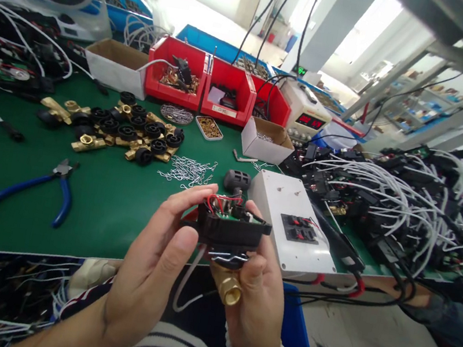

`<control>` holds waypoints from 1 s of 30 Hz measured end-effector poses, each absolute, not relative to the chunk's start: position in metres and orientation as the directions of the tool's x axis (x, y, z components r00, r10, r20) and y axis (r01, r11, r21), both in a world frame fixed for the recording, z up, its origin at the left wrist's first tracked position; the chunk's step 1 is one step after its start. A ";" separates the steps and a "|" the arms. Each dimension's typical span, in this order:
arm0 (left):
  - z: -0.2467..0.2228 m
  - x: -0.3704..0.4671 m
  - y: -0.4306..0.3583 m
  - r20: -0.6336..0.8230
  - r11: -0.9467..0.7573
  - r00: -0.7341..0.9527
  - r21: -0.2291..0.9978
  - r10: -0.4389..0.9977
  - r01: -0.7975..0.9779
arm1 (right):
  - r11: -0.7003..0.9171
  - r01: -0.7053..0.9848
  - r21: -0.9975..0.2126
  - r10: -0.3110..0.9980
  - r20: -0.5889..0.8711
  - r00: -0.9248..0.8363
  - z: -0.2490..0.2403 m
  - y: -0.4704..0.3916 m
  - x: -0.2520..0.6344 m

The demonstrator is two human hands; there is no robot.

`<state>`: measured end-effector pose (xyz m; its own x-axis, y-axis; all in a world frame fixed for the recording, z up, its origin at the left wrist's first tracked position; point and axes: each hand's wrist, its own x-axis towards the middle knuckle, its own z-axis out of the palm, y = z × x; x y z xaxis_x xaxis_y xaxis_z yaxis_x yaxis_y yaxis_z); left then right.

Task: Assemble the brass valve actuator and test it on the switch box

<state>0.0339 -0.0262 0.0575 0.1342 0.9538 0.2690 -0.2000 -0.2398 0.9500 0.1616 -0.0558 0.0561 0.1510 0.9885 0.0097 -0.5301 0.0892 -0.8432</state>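
Over the front edge of the bench I hold a black open-topped housing (pixel 231 233) between both hands. Red wires and a green circuit board show in its top. Under it sits a brass valve body (pixel 229 290), with a silver wire clip between the two. My left hand (pixel 156 261) presses the housing's left side, thumb on the near face. My right hand (pixel 260 295) wraps the right side and the brass fitting, its thumb beside the clip. A pale cable hangs below. Just beyond lie wire clips (pixel 190 170) and a dark grey ribbed part (pixel 237 181).
Blue-handled pliers (pixel 62 170) lie at left, near brass valves with black caps (pixel 133 128). A white switch box (pixel 293 224) stands at right, before heaped wired housings (pixel 386 192). Red bins (pixel 177 74) line the back. A co-worker's sleeve (pixel 450 319) shows at right.
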 end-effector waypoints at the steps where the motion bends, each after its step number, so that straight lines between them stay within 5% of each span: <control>1: 0.059 0.034 -0.026 0.281 -0.252 0.133 0.947 0.950 -0.200 | 0.075 -0.537 -0.841 0.989 -0.007 0.149 0.058 -0.056 0.161; 9: 0.064 0.032 -0.025 0.346 -0.333 0.084 0.933 0.935 -0.136 | -0.078 -0.605 -0.793 0.987 -0.149 0.067 0.072 -0.055 0.155; 14: 0.063 0.030 -0.027 0.296 -0.277 0.082 0.943 0.952 -0.183 | -0.207 -0.752 -0.626 0.977 -0.177 -0.121 0.073 -0.050 0.153; 22: 0.065 0.024 -0.025 0.395 -0.395 0.056 0.918 0.917 -0.017 | -0.349 -0.832 -0.431 0.935 -0.220 -0.277 0.072 -0.049 0.153; 30: 0.062 0.023 -0.026 0.414 -0.415 0.035 0.910 0.910 0.016 | -0.379 -0.788 -0.485 0.925 -0.206 -0.318 0.072 -0.047 0.153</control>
<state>0.0228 -0.0255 0.0618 0.0350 0.9095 0.4142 0.0163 -0.4149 0.9097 0.1527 -0.0467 0.0716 -0.3182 0.9255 -0.2055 -0.7883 -0.3787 -0.4849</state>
